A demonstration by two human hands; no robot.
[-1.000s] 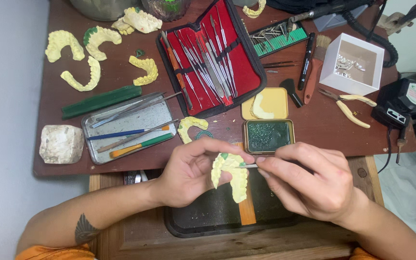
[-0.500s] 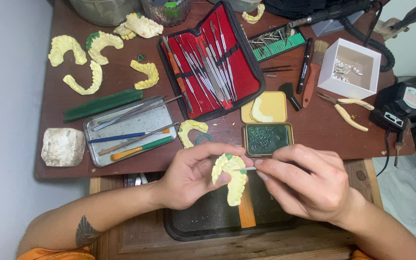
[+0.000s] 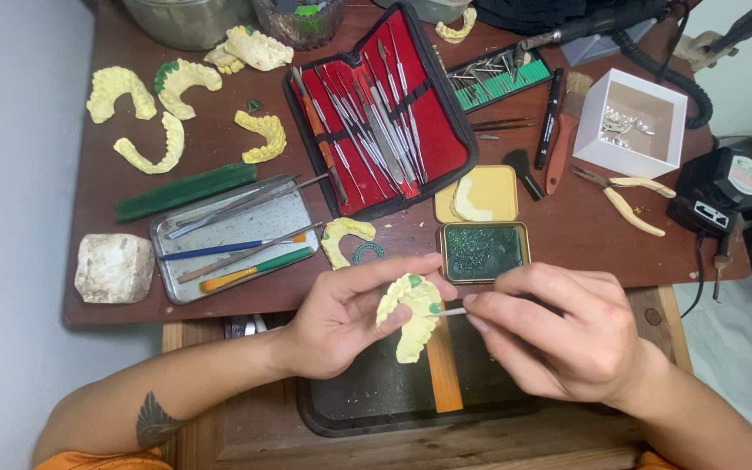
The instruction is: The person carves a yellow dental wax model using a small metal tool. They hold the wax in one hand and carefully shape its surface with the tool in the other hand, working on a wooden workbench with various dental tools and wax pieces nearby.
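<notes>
Dark brown wooden worktable [image 3: 219, 165], cluttered, seen from above; a black tray [image 3: 376, 396] sits in the pull-out below it.

Item, left hand [image 3: 341, 318]: fingers curled, thumb and fingertips pinching a pale yellow plaster dental arch cast [image 3: 411, 315] dabbed with green wax. The cast is held over the tray, its long axis running roughly toward the person.

Item, right hand [image 3: 559, 335]: fingers pressed together, pinching a thin metal instrument [image 3: 453, 311] whose tip touches the cast's right edge. The cast lies directly left of these fingers; both hands are close, wrists raised off the table.

Item, beyond: square tin of green wax [image 3: 483, 252], open red-lined case of steel tools [image 3: 376, 109], metal tray of brushes [image 3: 237, 235], further yellow casts [image 3: 167, 113], white rough stone block [image 3: 115, 267], white box [image 3: 633, 122], yellow-handled pliers [image 3: 624, 198].
</notes>
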